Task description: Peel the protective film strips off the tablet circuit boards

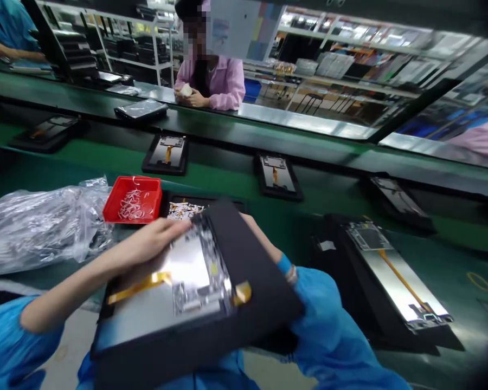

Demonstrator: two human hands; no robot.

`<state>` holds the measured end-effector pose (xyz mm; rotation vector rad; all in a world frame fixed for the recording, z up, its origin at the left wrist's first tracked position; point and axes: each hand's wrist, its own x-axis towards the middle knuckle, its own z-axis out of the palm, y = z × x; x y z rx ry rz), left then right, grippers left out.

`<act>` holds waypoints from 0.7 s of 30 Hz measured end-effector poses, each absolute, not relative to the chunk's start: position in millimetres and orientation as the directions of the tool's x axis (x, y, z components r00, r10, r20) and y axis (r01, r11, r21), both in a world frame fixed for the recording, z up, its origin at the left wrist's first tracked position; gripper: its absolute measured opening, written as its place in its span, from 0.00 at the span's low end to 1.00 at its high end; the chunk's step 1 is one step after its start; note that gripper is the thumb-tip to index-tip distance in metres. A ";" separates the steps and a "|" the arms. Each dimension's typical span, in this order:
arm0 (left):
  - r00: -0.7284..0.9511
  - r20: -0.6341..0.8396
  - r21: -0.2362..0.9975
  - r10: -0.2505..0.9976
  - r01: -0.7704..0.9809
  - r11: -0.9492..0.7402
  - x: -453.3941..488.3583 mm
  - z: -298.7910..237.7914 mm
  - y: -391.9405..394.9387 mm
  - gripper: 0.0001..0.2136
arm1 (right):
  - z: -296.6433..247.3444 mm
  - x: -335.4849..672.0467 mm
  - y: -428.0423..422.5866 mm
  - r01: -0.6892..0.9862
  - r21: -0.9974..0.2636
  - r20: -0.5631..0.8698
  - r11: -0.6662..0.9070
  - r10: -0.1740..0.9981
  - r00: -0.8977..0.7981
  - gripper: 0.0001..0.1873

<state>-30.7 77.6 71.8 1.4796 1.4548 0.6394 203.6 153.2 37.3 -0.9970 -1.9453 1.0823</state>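
I hold a black tray (264,292) tilted up in front of me, with a display panel (187,276) lying in it. The panel's metal back shows an amber flex cable (140,287) and a gold tape tab (242,293). My left hand (150,244) lies across the panel's upper edge, fingers together. My right forearm (262,238), with a blue wristband (284,264), runs behind the tray, which hides my right hand.
A red bin (132,200) of white strips and a crumpled plastic bag (36,227) sit to the left. Several panels in black trays (390,281) lie along the green conveyor (228,173). A co-worker (211,81) in a pink smock sits beyond it, before shelving.
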 end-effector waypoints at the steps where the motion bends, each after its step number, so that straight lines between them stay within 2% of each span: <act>1: 0.229 -0.248 0.837 0.941 0.539 0.090 -29.0 61.3 69.8 0.28 | 30.3 198.0 157.4 0.336 -0.862 0.175 0.379 0.845 -0.505 0.09; 6: 0.347 -0.220 0.627 0.912 0.766 -0.140 -14.8 11.9 53.1 0.22 | 4.7 175.6 167.9 0.529 -0.707 0.075 0.470 0.794 -0.604 0.09; 9: 0.424 -0.147 0.545 0.893 0.788 -0.284 -11.5 0.5 51.7 0.22 | 2.2 173.1 169.5 0.552 -0.667 0.063 0.501 0.775 -0.628 0.10; 13: 0.487 0.027 0.480 0.873 0.759 -0.439 -14.8 7.2 60.5 0.19 | 11.5 181.3 164.7 0.527 -0.664 0.120 0.530 0.771 -0.625 0.07; 17: 0.411 0.160 0.472 0.897 0.766 -0.435 -20.5 16.2 86.4 0.15 | 22.1 189.7 154.2 0.490 -0.687 0.157 0.536 0.768 -0.621 0.06; 21: 0.445 0.192 0.550 0.875 0.690 -0.471 -19.8 17.9 108.8 0.09 | 24.1 189.3 147.5 0.444 -0.736 0.140 0.511 0.757 -0.638 0.07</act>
